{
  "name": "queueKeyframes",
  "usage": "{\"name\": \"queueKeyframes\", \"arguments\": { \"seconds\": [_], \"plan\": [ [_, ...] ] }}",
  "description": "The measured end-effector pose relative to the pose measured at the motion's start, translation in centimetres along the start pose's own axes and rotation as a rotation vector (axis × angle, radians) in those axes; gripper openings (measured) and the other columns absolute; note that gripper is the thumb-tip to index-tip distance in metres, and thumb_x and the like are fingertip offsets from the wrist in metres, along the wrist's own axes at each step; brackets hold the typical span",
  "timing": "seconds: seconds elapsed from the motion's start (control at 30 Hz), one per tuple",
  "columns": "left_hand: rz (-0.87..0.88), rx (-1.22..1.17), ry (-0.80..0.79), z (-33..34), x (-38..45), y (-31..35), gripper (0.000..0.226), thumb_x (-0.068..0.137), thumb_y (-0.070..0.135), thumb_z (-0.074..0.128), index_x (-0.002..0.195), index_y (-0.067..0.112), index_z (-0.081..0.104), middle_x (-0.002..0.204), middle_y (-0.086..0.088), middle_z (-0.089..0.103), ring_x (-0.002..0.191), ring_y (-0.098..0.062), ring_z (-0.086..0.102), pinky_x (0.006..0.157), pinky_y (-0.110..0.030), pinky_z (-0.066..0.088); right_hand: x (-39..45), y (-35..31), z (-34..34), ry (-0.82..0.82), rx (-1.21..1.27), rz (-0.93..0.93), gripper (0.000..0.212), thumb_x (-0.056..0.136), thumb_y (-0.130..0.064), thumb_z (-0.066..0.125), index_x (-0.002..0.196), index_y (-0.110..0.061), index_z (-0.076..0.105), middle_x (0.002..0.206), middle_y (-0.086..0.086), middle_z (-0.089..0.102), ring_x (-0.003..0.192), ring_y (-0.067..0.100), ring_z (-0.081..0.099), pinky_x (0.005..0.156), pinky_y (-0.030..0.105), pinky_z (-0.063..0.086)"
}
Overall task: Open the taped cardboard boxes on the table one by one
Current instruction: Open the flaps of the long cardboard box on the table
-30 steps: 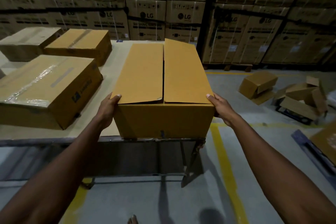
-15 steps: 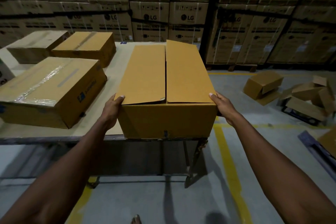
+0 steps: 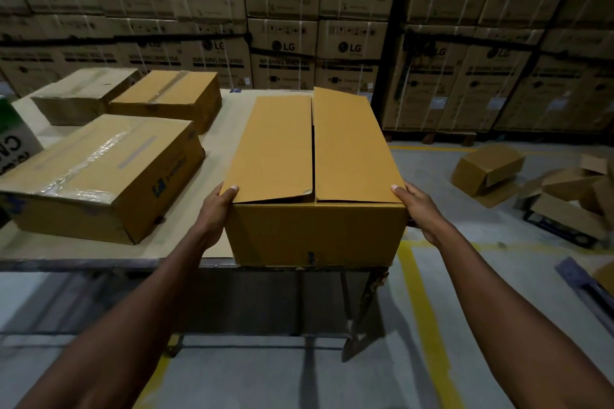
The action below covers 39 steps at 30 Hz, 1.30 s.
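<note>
Two loose flaps top the plain brown box [image 3: 315, 229], seam untaped.

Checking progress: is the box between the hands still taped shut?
No. The box has no tape across its top seam; its flaps are loose, a dark gap between them.

Behind your worktop [image 3: 212, 143] rise stacked LG washing-machine cartons [image 3: 282, 50] — to its right, opened boxes [image 3: 488, 169] lie scattered on the floor beyond a yellow floor line [image 3: 418, 302].
</note>
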<state>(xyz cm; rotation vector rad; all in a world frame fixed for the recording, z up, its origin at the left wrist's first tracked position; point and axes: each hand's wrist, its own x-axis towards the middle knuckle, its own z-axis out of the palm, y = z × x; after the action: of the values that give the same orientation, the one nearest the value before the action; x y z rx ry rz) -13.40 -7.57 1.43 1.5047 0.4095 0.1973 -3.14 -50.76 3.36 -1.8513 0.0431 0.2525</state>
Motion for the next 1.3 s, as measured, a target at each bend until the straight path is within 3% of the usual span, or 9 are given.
{"name": "queueKeyframes", "arguments": {
  "seconds": [0.2, 0.37, 0.57, 0.73, 0.83, 0.93, 1.1, 1.2, 1.3],
  "plan": [
    [0.238, 0.424, 0.185, 0.4, -0.7, 2.4, 0.056, 0.1, 0.034, 0.06, 0.151, 0.02, 0.043, 0.152, -0.009, 0.046, 0.138, -0.029, 0.045, 0.11, -0.052, 0.042, 1.1, -4.6, 1.0, 0.163, -0.207, -0.188, 0.062, 0.101, -0.023, 0.064, 0.158, -0.03, 0.041, 0.16, 0.004, 0.043, 0.142, 0.027, 0.045, 0.114, 0.045, 0.043],
    [0.568, 0.739, 0.029, 3.0, -1.0, 6.0, 0.062, 0.092, 0.06, 0.06, 0.147, 0.035, 0.046, 0.155, -0.003, 0.041, 0.141, -0.023, 0.038, 0.112, -0.056, 0.037, 3.3, -11.2, 6.8, 0.106, -0.147, -0.367, 0.048, 0.104, -0.027, 0.06, 0.151, -0.024, 0.051, 0.152, 0.004, 0.052, 0.14, 0.022, 0.049, 0.108, 0.036, 0.044],
    [0.647, 0.956, -0.198, 7.0, -0.8, 7.8, 0.095, 0.072, 0.086, 0.054, 0.154, 0.047, 0.027, 0.166, 0.006, 0.017, 0.15, -0.024, 0.019, 0.116, -0.058, 0.02, 7.8, -16.7, 14.8, -0.227, 0.077, -0.097, 0.057, 0.106, -0.048, 0.049, 0.158, -0.027, 0.038, 0.164, 0.001, 0.035, 0.149, 0.03, 0.034, 0.112, 0.043, 0.038],
    [0.658, 1.176, -0.295, 8.8, -0.8, 7.7, 0.094, 0.077, 0.081, 0.057, 0.156, 0.047, 0.018, 0.169, 0.008, 0.0, 0.154, -0.025, 0.001, 0.12, -0.064, 0.006, 10.2, -17.5, 18.6, -0.198, 0.076, -0.043, 0.063, 0.106, -0.047, 0.051, 0.16, -0.023, 0.032, 0.166, 0.003, 0.031, 0.15, 0.032, 0.033, 0.109, 0.046, 0.036],
    [0.71, 1.244, -0.272, 9.0, -1.2, 7.2, 0.074, 0.091, 0.054, 0.063, 0.154, 0.045, 0.024, 0.169, 0.006, -0.001, 0.155, -0.026, 0.001, 0.12, -0.065, 0.008, 10.9, -17.6, 20.0, -0.162, 0.077, -0.03, 0.072, 0.103, -0.048, 0.055, 0.162, -0.019, 0.025, 0.167, 0.005, 0.028, 0.15, 0.033, 0.032, 0.114, 0.045, 0.034],
    [0.773, 1.2, -0.211, 8.2, -1.4, 7.9, 0.072, 0.09, 0.026, 0.068, 0.15, 0.042, 0.032, 0.168, 0.004, 0.007, 0.153, -0.027, 0.012, 0.118, -0.065, 0.017, 12.2, -18.1, 20.9, -0.13, 0.144, -0.09, 0.08, 0.097, -0.052, 0.06, 0.161, -0.017, 0.026, 0.165, 0.005, 0.032, 0.146, 0.032, 0.038, 0.117, 0.051, 0.037],
    [1.034, 1.146, 0.149, 4.2, -2.2, 12.0, 0.09, 0.074, 0.021, 0.077, 0.152, 0.032, 0.035, 0.164, -0.004, 0.025, 0.14, -0.026, 0.035, 0.114, -0.062, 0.031, 12.2, -21.7, 23.9, -0.238, 0.328, -0.195, 0.057, 0.1, -0.057, 0.05, 0.148, -0.027, 0.05, 0.139, -0.001, 0.063, 0.127, 0.028, 0.06, 0.108, 0.051, 0.046],
    [1.039, 1.109, 0.292, 0.6, -1.9, 13.8, 0.075, 0.076, 0.022, 0.068, 0.147, 0.028, 0.044, 0.161, -0.008, 0.031, 0.136, -0.029, 0.043, 0.111, -0.057, 0.035, 10.7, -24.3, 27.0, -0.313, 0.291, -0.284, 0.053, 0.105, -0.055, 0.042, 0.153, -0.034, 0.045, 0.136, -0.002, 0.061, 0.121, 0.032, 0.061, 0.089, 0.042, 0.053],
    [0.977, 1.079, 0.408, -3.2, -1.5, 13.9, 0.054, 0.089, 0.03, 0.054, 0.143, 0.023, 0.053, 0.161, -0.008, 0.03, 0.133, -0.026, 0.048, 0.108, -0.051, 0.038, 9.6, -25.6, 30.9, -0.351, 0.151, -0.393, 0.049, 0.109, -0.046, 0.04, 0.156, -0.031, 0.043, 0.15, 0.006, 0.053, 0.132, 0.032, 0.052, 0.103, 0.047, 0.048]
  ]
}}
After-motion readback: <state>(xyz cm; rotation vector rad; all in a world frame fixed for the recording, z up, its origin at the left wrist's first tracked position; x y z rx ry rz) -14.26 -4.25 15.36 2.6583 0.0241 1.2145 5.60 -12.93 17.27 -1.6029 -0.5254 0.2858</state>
